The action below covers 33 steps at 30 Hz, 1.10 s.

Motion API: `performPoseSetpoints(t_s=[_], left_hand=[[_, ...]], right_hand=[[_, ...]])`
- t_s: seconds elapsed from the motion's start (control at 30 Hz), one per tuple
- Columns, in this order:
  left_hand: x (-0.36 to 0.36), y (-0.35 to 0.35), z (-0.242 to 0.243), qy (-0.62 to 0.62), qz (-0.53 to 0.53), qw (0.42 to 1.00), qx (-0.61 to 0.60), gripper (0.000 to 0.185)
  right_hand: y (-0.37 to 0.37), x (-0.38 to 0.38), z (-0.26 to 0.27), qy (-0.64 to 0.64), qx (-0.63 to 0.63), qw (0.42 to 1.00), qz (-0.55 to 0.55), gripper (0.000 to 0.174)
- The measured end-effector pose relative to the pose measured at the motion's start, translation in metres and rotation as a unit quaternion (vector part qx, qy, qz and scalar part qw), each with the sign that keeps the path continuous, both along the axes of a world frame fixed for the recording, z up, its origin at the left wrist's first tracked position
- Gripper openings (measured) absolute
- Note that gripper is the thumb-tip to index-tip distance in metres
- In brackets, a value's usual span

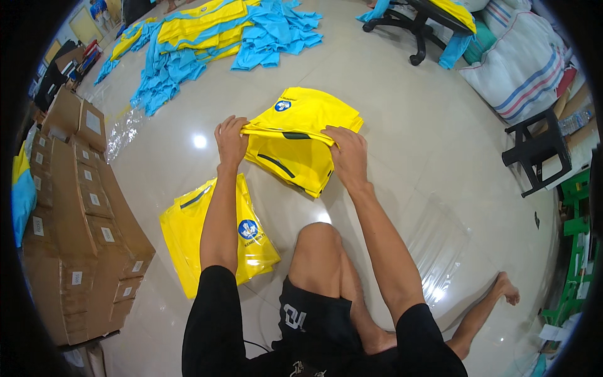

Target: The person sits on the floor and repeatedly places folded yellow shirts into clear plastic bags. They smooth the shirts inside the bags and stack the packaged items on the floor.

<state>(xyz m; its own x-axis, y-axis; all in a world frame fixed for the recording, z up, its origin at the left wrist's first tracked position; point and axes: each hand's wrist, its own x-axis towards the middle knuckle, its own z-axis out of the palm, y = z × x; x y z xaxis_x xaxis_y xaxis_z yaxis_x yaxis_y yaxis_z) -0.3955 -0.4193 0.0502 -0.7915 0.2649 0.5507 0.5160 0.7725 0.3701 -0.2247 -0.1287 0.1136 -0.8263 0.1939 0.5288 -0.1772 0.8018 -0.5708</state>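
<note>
My left hand (232, 141) grips the left side of a folded yellow shirt (311, 110), its fingers over the fabric edge. On the opposite side, my right hand (350, 151) pinches the same shirt. The upper shirt is partly lifted, with a dark patch near its held edge and a round blue emblem beyond. Beneath it lies more folded yellow fabric (278, 155) with a dark collar strip. Below my left forearm, a stack of yellow shirts (256, 252) in clear plastic rests on the floor, bearing a blue emblem and writing.
Stacked cardboard boxes (70, 212) stand at left. Yellow and blue shirts (207, 35) are piled on the floor ahead. At right are woven sacks (523, 70), a black stool (539, 153) and an office chair base (419, 30). Clear plastic bags (435, 240) lie by my right arm.
</note>
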Motion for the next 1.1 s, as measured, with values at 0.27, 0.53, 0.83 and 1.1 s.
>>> performPoseSetpoints(t_s=[0.27,0.53,0.83,1.1], left_hand=[[0.072,0.044,0.131,-0.212,-0.311,0.834,0.402,0.021],[0.217,0.172,0.191,-0.459,-0.274,0.648,0.542,0.03],[0.453,0.292,0.154,-0.419,-0.26,0.707,0.507,0.025],[0.53,0.316,0.155,-0.415,-0.395,0.68,0.458,0.036]], right_hand=[[0.083,0.081,0.08,0.091,-0.329,0.94,0.026,0.02],[0.138,0.24,0.143,0.066,-0.571,0.814,-0.083,0.028],[0.073,0.369,0.098,0.192,-0.468,0.815,-0.281,0.039],[0.071,0.415,0.093,0.181,-0.33,0.9,-0.22,0.058]])
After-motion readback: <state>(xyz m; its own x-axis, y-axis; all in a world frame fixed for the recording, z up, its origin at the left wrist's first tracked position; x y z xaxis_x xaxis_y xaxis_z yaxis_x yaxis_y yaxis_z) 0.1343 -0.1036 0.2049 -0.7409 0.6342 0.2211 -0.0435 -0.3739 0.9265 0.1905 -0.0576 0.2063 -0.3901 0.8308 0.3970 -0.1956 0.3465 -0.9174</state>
